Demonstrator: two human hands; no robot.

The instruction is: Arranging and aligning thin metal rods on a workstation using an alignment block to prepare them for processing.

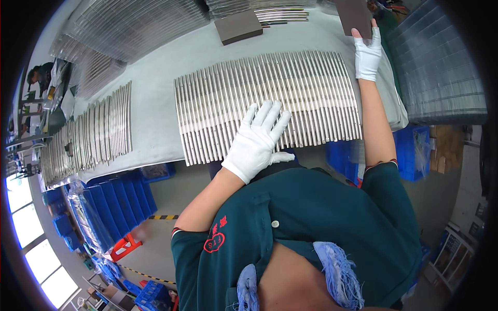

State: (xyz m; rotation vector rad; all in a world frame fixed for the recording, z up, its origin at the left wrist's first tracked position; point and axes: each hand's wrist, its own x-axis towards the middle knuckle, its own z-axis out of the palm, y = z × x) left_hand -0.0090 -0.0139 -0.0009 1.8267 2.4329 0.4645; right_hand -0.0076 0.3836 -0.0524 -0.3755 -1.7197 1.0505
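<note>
A wide row of slim silvery metal rods (223, 93) lies side by side on the pale-covered table, their ends toward me. My left hand (259, 137), in a white glove, rests flat with spread fingers on the near part of this row. At the far right, my right hand (368, 57) grips a dark brown flat block (355, 16) by its near end; its glove leaves some fingertips bare. The block's far end runs out of the picture. A second brown block (238, 28) lies beyond the rods.
Another batch of rods (93, 129) lies at the table's left. Clear ribbed plastic trays (129, 26) are piled at the far left, with more clear trays (436, 67) at the right. Several rods (282, 14) lie behind the block. Blue bins (119, 202) stand below the table.
</note>
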